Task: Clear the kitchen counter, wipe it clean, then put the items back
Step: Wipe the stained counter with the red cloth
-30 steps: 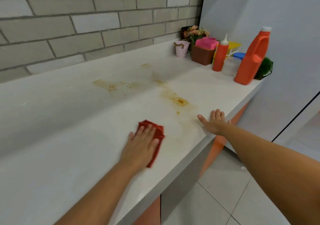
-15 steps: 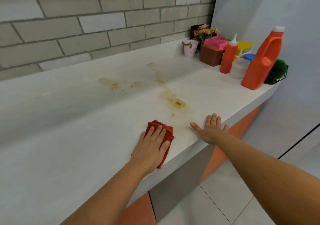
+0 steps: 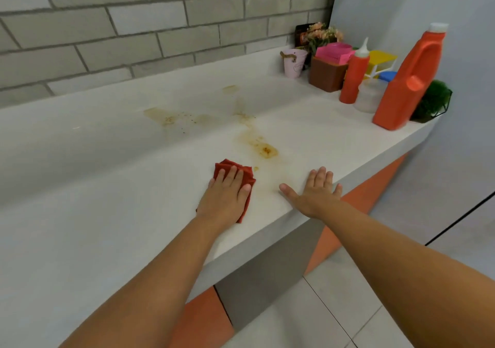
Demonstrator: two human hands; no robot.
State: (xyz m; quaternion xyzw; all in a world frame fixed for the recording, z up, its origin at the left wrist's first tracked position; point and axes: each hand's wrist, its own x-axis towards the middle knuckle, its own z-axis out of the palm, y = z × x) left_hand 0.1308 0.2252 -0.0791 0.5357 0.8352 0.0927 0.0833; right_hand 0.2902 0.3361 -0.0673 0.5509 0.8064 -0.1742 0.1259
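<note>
My left hand (image 3: 226, 196) presses flat, fingers straight, on a folded red cloth (image 3: 227, 166) lying on the white counter (image 3: 107, 187). Just right of it my right hand (image 3: 316, 192) rests flat with fingers spread near the counter's front edge. Brown-yellow stains (image 3: 263, 148) streak the counter beyond the cloth, and a second patch of stains (image 3: 166, 117) lies farther back. The counter's items are bunched at the far right end: a big orange jug (image 3: 407, 85), a red squeeze bottle (image 3: 353, 79), a brown box (image 3: 325, 75) with pink paper, a pale pink cup (image 3: 293, 63).
A grey brick wall (image 3: 160, 26) backs the counter. A clear container (image 3: 369, 98), a yellow holder (image 3: 381, 58), flowers (image 3: 321, 35) and a green plant (image 3: 434, 101) also crowd the right end by the pale wall. Tiled floor (image 3: 321, 307) lies below the front edge.
My left hand has slid the red cloth right and toward the stains. My right hand has stayed flat near the front edge while the view shifted.
</note>
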